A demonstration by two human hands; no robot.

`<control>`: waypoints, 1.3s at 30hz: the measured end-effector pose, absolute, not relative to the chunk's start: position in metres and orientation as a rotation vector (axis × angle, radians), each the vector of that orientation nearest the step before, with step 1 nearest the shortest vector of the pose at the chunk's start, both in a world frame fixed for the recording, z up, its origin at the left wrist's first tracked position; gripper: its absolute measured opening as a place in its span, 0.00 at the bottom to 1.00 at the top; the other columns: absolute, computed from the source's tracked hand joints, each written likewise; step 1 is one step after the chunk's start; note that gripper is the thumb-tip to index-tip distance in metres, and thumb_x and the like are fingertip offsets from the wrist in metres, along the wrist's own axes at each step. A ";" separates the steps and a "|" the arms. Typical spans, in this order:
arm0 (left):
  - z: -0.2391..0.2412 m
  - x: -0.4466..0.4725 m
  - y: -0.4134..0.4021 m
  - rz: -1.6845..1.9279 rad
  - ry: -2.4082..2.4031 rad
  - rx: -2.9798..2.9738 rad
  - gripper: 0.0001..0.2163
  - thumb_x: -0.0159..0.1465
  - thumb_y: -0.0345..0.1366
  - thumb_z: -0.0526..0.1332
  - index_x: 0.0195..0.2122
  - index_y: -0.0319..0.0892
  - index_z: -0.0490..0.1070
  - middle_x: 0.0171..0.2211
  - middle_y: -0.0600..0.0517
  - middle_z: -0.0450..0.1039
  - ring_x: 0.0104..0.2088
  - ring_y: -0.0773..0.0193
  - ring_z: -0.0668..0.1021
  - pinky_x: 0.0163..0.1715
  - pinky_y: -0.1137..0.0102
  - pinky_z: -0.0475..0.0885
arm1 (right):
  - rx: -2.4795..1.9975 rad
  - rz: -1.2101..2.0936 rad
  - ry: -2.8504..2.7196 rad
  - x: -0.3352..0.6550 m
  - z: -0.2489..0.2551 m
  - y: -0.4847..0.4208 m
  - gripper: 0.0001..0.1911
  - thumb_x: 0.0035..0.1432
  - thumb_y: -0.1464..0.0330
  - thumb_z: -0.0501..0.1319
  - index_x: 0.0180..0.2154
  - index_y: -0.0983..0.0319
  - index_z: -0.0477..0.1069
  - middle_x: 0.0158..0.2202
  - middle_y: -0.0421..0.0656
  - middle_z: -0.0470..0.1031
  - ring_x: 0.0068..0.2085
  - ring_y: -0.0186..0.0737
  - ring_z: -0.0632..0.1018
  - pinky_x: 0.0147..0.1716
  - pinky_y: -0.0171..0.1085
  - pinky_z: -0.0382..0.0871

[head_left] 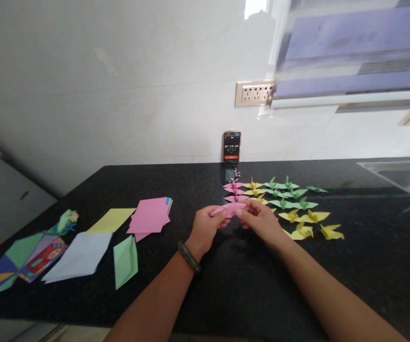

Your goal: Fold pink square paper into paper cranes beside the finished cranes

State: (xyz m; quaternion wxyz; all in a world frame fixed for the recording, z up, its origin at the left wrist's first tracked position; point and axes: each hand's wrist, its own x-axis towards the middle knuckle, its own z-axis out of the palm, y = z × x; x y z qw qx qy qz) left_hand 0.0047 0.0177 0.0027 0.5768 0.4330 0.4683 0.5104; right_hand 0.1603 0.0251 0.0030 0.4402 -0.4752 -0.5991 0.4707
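Observation:
My left hand (206, 227) and my right hand (260, 221) meet over the black counter (226, 280), and both pinch a folded pink paper piece (230, 209) between them. A dark bracelet sits on my left wrist. Just behind the hands lie finished paper cranes in rows: pink ones (233, 191), green ones (287, 192) and yellow ones (309, 223). The cranes rest flat on the counter, apart from my fingers.
A stack of pink sheets (150, 216) lies left of my hands, with a yellow sheet (111, 220), a pale blue sheet (80, 255) and a folded green sheet (125, 260). Patterned papers (19, 261) sit far left. A phone (232, 148) leans on the wall.

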 end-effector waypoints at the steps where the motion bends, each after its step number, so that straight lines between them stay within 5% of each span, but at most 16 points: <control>1: 0.003 0.005 0.017 1.214 1.072 0.959 0.12 0.47 0.38 0.66 0.30 0.36 0.71 0.24 0.53 0.72 0.24 0.71 0.74 0.25 0.76 0.68 | -1.181 1.220 -1.474 0.159 0.003 0.025 0.16 0.45 0.59 0.63 0.34 0.64 0.69 0.24 0.39 0.69 0.24 0.32 0.69 0.20 0.31 0.66; 4: 0.004 0.007 0.015 1.165 1.034 0.902 0.13 0.46 0.37 0.67 0.29 0.37 0.68 0.25 0.52 0.73 0.26 0.70 0.75 0.26 0.76 0.68 | -1.166 1.263 -1.473 0.158 0.003 0.024 0.12 0.45 0.61 0.63 0.25 0.64 0.68 0.22 0.38 0.68 0.23 0.29 0.68 0.21 0.30 0.65; 14: -0.001 0.009 0.016 1.130 1.028 1.043 0.18 0.50 0.40 0.64 0.40 0.36 0.68 0.26 0.51 0.74 0.26 0.67 0.75 0.27 0.74 0.68 | -1.185 1.003 -1.659 0.163 0.001 0.027 0.05 0.48 0.69 0.57 0.22 0.63 0.64 0.18 0.35 0.63 0.20 0.29 0.65 0.20 0.31 0.60; 20: -0.002 0.008 0.015 1.077 1.055 1.099 0.11 0.49 0.38 0.65 0.28 0.34 0.72 0.23 0.51 0.72 0.23 0.70 0.73 0.26 0.75 0.67 | -1.175 0.944 -1.694 0.164 0.001 0.027 0.05 0.49 0.68 0.56 0.24 0.62 0.64 0.19 0.35 0.63 0.21 0.30 0.65 0.20 0.31 0.60; 27: 0.001 0.009 0.013 1.082 1.011 1.112 0.13 0.51 0.40 0.63 0.33 0.36 0.72 0.23 0.51 0.73 0.24 0.69 0.73 0.25 0.75 0.66 | -1.159 0.944 -1.747 0.161 -0.002 0.025 0.10 0.52 0.64 0.56 0.24 0.62 0.64 0.20 0.36 0.63 0.21 0.30 0.65 0.20 0.31 0.59; 39: -0.007 0.007 0.016 1.193 1.213 1.422 0.11 0.53 0.40 0.60 0.25 0.35 0.73 0.19 0.53 0.70 0.21 0.70 0.69 0.20 0.76 0.61 | -1.276 0.598 -1.884 0.156 0.000 0.022 0.10 0.53 0.66 0.54 0.22 0.62 0.64 0.19 0.37 0.64 0.21 0.31 0.66 0.21 0.31 0.58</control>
